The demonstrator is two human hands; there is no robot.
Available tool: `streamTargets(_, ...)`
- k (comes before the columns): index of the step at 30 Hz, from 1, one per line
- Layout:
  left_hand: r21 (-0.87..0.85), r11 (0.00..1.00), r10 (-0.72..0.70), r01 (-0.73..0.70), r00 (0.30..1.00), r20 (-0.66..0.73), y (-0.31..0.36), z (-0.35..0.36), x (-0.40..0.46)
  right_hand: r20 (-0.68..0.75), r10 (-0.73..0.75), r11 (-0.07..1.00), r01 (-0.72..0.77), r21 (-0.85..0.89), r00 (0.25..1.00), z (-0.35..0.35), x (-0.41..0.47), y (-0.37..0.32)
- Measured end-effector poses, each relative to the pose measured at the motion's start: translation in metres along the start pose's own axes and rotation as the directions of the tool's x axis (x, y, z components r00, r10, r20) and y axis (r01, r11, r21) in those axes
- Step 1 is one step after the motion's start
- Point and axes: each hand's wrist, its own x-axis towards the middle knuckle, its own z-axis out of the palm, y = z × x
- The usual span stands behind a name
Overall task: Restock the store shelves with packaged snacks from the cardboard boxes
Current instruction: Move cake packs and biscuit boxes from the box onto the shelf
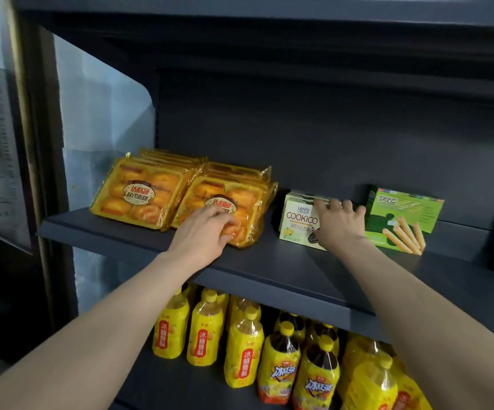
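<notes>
Dark grey metal shelving with a matching back panel fills the view under dim light. At far left stands a glass door in a dark frame.

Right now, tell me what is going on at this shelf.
A person is stocking a dark store shelf. The left hand rests on the front right pack of yellow-wrapped cakes, fingers curled over its lower edge. The right hand grips the top of a pale Cookico biscuit box, which stands beside a green box of biscuit sticks. More cake packs are stacked to the left. Bottled yellow drinks fill the shelf below.
</notes>
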Motion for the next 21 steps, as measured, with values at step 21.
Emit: streamTargets(21,-0.149,0.972,-0.206,0.183,0.966,-0.157,-0.084,-0.031,-0.173,-0.508,-0.203,0.922,0.338,0.188,0.837,-0.055,-0.162,-0.146)
